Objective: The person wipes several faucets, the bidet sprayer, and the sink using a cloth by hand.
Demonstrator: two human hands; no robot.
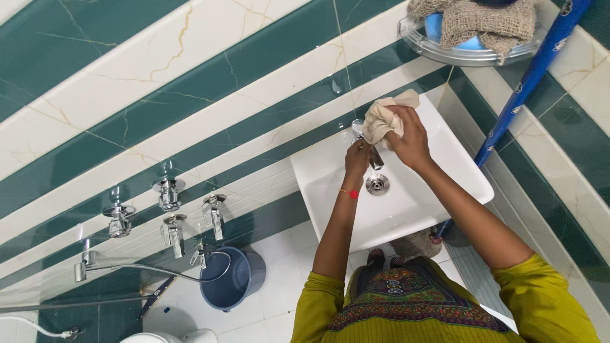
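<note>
A white wall-mounted washbasin (438, 159) sits below me with a chrome tap (368, 143) at its back edge and a round drain (377, 184). My right hand (408, 141) grips a crumpled beige cloth (383, 117) pressed against the top of the tap. My left hand (357, 157) holds the tap's spout from the left side. A red-beaded bracelet is on my left wrist. Both sleeves are mustard green.
Several chrome wall valves (168, 194) and a hand-shower hose are at the left, above a blue-grey bucket (227, 279) on the white floor. A glass corner shelf (467, 54) holds a jute cloth and blue container. A blue mop handle (530, 82) leans at right.
</note>
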